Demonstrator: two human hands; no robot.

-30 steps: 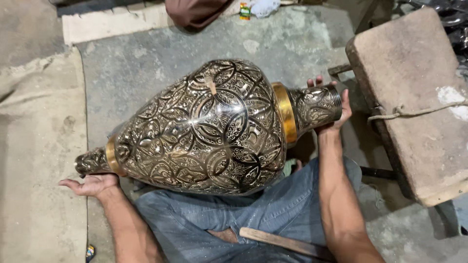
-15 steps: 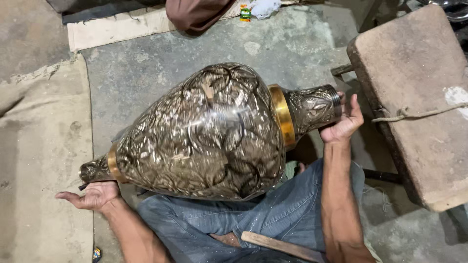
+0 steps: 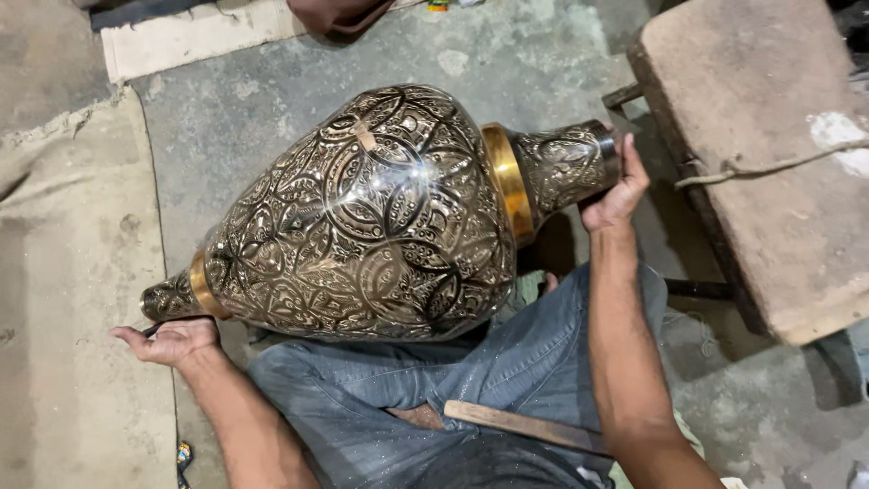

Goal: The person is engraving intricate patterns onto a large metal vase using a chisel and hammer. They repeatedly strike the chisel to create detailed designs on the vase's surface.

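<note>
Floor (image 3: 272,118): bare grey concrete, stained and dusty.
Cloth (image 3: 63,272): beige, lay spread over the floor at left.
Stool (image 3: 760,136): worn brown top, cord across it, stood at right.
Stick (image 3: 525,424): flat wooden, rested on the jeans (image 3: 407,398).
</note>
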